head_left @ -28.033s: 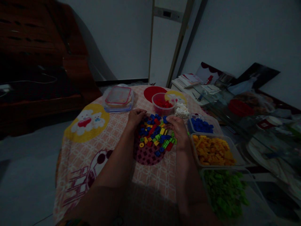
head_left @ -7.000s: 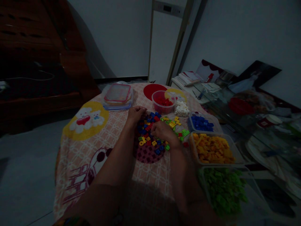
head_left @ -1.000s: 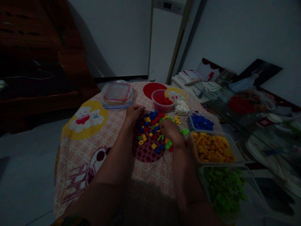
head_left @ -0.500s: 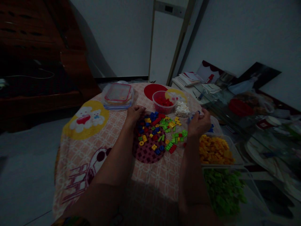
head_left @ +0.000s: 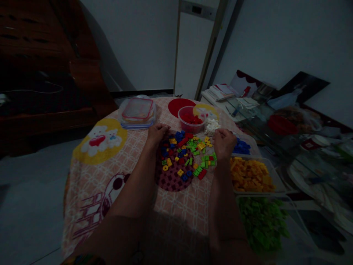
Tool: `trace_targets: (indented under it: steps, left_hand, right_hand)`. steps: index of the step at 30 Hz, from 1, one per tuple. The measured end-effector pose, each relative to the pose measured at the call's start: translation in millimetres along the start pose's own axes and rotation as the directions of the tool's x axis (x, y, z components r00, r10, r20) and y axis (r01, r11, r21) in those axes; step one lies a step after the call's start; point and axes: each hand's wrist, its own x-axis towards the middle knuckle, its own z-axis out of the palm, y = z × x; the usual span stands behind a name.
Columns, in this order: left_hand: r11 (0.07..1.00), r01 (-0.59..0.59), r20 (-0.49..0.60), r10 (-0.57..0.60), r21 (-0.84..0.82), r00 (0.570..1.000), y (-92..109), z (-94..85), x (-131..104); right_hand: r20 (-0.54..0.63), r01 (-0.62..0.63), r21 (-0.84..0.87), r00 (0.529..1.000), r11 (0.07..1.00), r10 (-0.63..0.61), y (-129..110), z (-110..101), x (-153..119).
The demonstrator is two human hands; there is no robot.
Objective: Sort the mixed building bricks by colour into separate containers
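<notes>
Right forearm point(head_left: 224, 206) blocks a bit of the green bricks point(head_left: 261, 222) up close. Loose mixed toy bricks point(head_left: 181, 161) are scattered mid-tabletop point(head_left: 179, 202). Right hand point(head_left: 225, 142) has its fingertips bunched, hiding some blue bricks point(head_left: 242, 147); half a second ago it was further right. Left hand point(head_left: 157, 134) is loosely curled at the pile's far left. Too dark to tell if either's holding anything.

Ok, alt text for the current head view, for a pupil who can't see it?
Left hand and right hand flank loose, multicoloured toy bricks on a patterned tablecloth. Boxes at right hold blue bricks, yellow bricks and green bricks; beyond sit red pieces in a tub and a white heap.
</notes>
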Motion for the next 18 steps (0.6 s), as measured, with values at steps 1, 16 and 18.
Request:
trace_targets:
  steps: [1, 16, 18]
  left_hand:
    - [1.0, 0.001, -0.002, -0.001, -0.001, 1.0, -0.1, 0.0, 0.2]
    - [1.0, -0.004, 0.014, 0.004, -0.014, 1.0, 0.3, 1.2, -0.2]
    - [1.0, 0.002, 0.012, -0.002, -0.01, 1.0, 1.1, 1.0, -0.8]
  right_hand:
    - [0.018, 0.0, 0.014, 1.0, 1.0, 0.0, 2.1, 1.5, 0.0]
    - [0.277, 0.034, -0.061, 0.961, 0.998, -0.016, -7.2, 18.7, -10.6]
    - [0.321, 0.103, -0.098, 0.945, 0.99, -0.066, -10.5, 21.1, -13.2]
